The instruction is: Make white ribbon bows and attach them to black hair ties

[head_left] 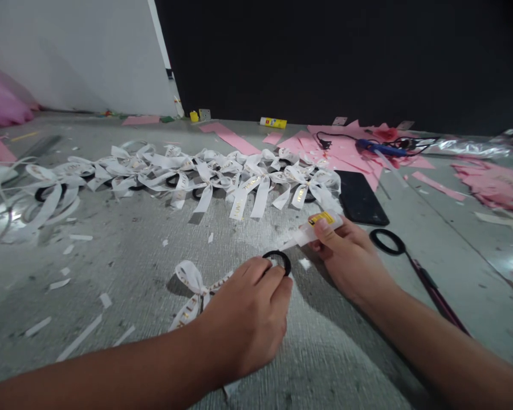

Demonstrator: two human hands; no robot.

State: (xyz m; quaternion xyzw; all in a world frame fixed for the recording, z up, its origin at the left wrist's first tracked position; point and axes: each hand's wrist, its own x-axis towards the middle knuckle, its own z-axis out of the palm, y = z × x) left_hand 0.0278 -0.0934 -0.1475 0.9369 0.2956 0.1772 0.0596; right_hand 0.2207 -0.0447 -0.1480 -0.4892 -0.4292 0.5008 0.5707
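Observation:
Between the fingers of my left hand (254, 313) is a black hair tie (285, 259), its loop standing up above the knuckles. A white ribbon bow (192, 278) with gold lettering lies just left of that hand, partly hidden by it. Whether bow and tie are joined cannot be seen. My right hand (353, 256) is closed around a small translucent glue bottle (302, 235) with a yellow label. The bottle is tilted, its thin nozzle pointing down-left close to the hair tie; contact is unclear.
Several white ribbon bows on black ties (252, 185) lie across the floor ahead. To their right are a black phone (362, 198), another black ring (387, 242) and a dark slim tool (436, 293). Pink paper (312, 148), a blue-handled corded tool (382, 148) and a glue stick (273, 122) lie behind.

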